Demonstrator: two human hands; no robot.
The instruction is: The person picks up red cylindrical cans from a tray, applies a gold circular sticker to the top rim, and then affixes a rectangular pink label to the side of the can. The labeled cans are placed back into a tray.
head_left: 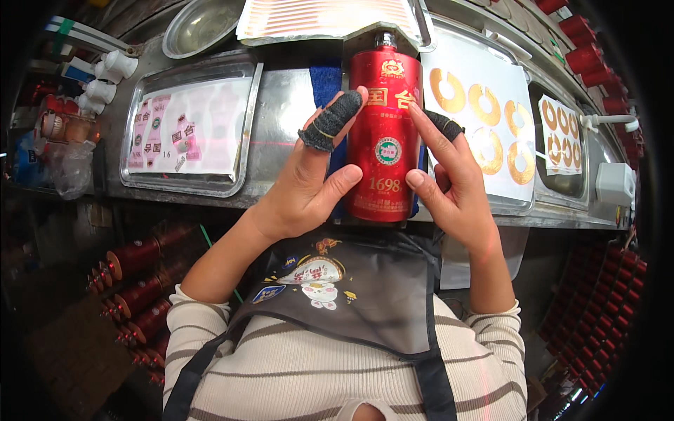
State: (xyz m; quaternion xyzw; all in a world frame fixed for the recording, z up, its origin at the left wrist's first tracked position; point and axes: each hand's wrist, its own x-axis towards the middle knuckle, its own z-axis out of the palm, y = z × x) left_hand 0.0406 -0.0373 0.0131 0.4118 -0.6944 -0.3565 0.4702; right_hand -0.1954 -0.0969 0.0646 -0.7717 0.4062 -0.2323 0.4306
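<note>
A red bottle [385, 144] with gold print, a round green-and-white emblem and a dark cap lies in front of me, its neck pointing away. Blue cloth lines the support under it. My left hand [303, 172] grips the bottle's left side, its thumb on the lower front and a fingertip near the gold characters. From the right side, my right hand [456, 186] also holds it, with thumb and an outstretched finger on the front. Dark fabric sleeves cover a finger on each hand; a yellowish band circles the left one. Some of the right fingers are hidden.
To the left, a metal tray [130, 165] carries printed sticker sheets. Gold ring-shaped stickers [484, 105] lie on a white sheet at right. A striped sheet [302, 17] and a metal bowl [200, 31] are at the back. Red bottles [137, 256] are stacked below, on both sides.
</note>
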